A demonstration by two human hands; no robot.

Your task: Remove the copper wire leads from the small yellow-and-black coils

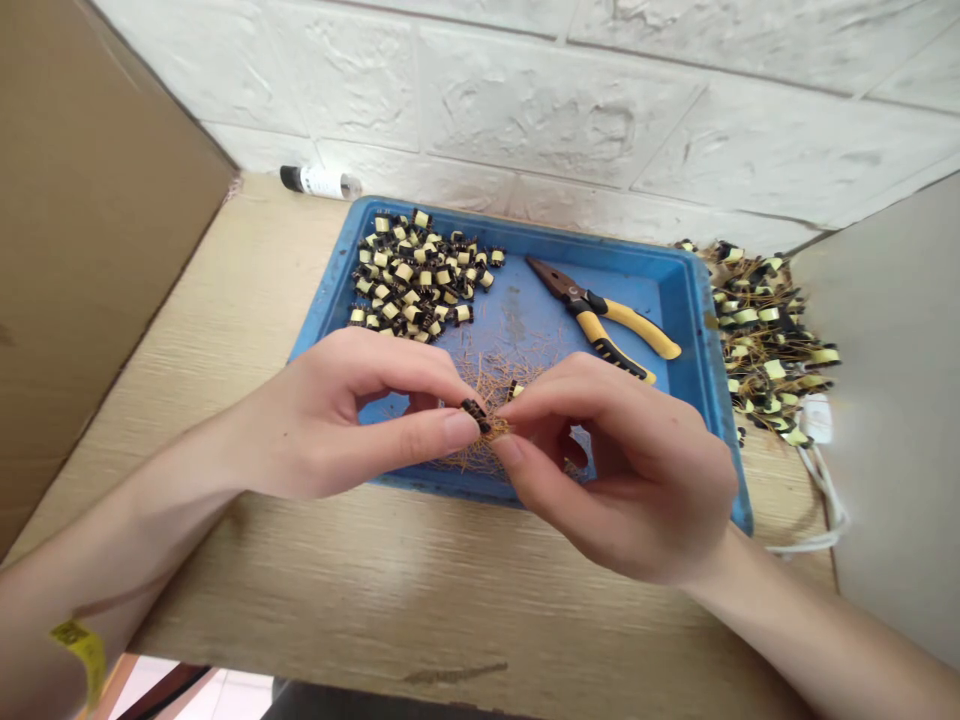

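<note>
At centre, the left hand (337, 412) is pinching a black part (475, 414); whether the right hand (637, 460) is gripping anything is unclear. Finished-looking parts (411, 297) are lying upper left; a long-wired heap (774, 370) is waiting far right.

No lettering can be read with certainty here. Beyond the left hand (360, 415), a small black-capped bottle (349, 186) lies on its side, the dark print on its white label (319, 181) too small to make out; behind the same hand, at the forearm (135, 530), a yellow strip (88, 648) carries a dark printed patch, likewise illegible.
</note>
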